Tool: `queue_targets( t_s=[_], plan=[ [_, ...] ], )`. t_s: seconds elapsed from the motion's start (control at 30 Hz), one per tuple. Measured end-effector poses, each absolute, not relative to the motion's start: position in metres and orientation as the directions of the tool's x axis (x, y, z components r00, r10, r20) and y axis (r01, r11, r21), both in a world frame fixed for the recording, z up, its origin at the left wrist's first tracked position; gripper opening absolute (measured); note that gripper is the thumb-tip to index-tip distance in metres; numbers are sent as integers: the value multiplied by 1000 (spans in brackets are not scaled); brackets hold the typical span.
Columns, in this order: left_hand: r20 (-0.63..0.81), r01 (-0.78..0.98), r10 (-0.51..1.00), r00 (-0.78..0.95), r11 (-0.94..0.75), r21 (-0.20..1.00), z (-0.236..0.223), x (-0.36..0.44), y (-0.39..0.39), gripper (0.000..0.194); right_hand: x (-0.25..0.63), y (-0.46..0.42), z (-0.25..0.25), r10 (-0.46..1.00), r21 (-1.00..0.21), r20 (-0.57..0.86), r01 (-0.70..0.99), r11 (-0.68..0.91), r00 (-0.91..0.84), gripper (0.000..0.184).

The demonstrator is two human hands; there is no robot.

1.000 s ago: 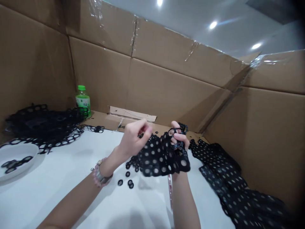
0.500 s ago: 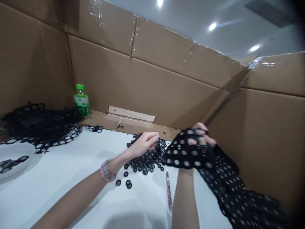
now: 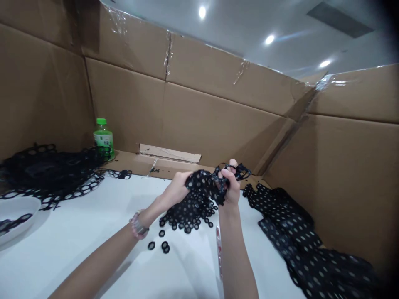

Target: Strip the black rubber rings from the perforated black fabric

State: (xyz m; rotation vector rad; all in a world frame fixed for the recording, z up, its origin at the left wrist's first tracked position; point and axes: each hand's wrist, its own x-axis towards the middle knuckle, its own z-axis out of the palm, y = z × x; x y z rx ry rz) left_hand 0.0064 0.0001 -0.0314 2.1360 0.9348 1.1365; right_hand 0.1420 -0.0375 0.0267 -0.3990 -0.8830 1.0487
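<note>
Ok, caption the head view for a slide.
Bare left hand and right hand grip a black perforated sheet above a heap of small black rings on a white table.

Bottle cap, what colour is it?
Green cap, shown best in the head view.

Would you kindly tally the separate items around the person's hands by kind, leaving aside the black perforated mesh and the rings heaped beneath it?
Green-capped clear plastic drink bottle: 1
Shallow white bowl: 1
Slim clear tube with red markings: 1
Small loose black rings apart from the heap: 4
Total: 7
</note>
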Motion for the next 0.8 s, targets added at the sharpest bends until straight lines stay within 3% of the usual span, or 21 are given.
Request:
queue_targets(
  t_s=[0.1,0.2,0.3,0.37,0.43,0.57,0.8],
  plan=[
    [622,436,734,272,-670,601,-1,-15,-8,23,143,-43,30,877,-663,436,-586,466,203,34],
    [521,746,828,208,-479,464,13,-39,-13,26,145,-47,32,888,-640,405,-627,445,217,33],
    [454,871,878,153,-336,357,20,-52,-23,26,143,-47,32,898,-601,375,-677,425,230,31],
    [495,807,840,221,-443,392,26,-48,-36,17,139,-46,31,905,-586,357,-698,410,232,29],
    [516,624,783,347,-604,497,32,-35,-52,12,134,-47,29,908,-588,343,-700,406,240,29],
    [406,314,725,556,-636,705,36,-5,-73,29,127,-50,27,905,-610,340,-673,418,255,30],
    [487,230,711,506,-656,719,18,13,-67,23,121,-46,24,904,-603,319,-676,424,283,28]
  ],
)
